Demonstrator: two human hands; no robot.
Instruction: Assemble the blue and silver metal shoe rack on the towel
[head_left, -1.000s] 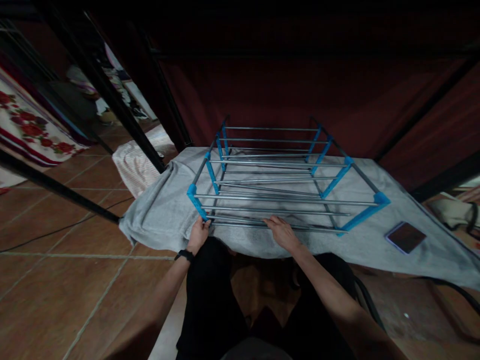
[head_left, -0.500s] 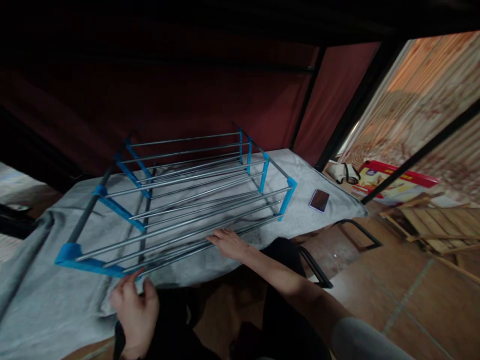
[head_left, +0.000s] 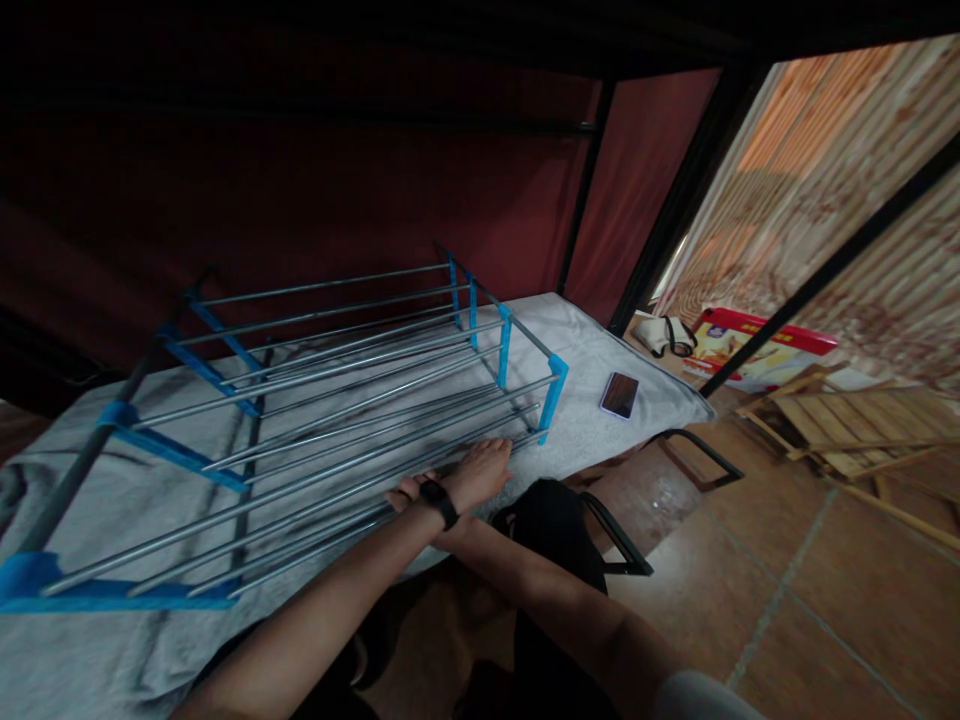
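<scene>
A rack of grey metal rods (head_left: 337, 422) and blue plastic side brackets (head_left: 553, 400) lies across a grey cloth (head_left: 577, 345). My arms cross in front of it. My left hand (head_left: 484, 470), with a dark band on the wrist, reaches over my right forearm to the front rods near the right bracket. Its fingers look extended over the rods, with their tips partly hidden. Beneath the left wrist, my right hand (head_left: 409, 490) has its fingers curled at a front rod. The left wrist covers part of this hand.
A phone (head_left: 619, 395) lies on the cloth right of the rack. Beyond the cloth are a white bag (head_left: 661, 336), a red and yellow box (head_left: 757, 345) and a folded wooden chair (head_left: 862, 430). A dark metal frame (head_left: 622, 540) stands by my knee.
My left hand has left the rack's left front corner and crossed over my right arm toward the right. My right hand has shifted slightly left in view; the camera has turned.
</scene>
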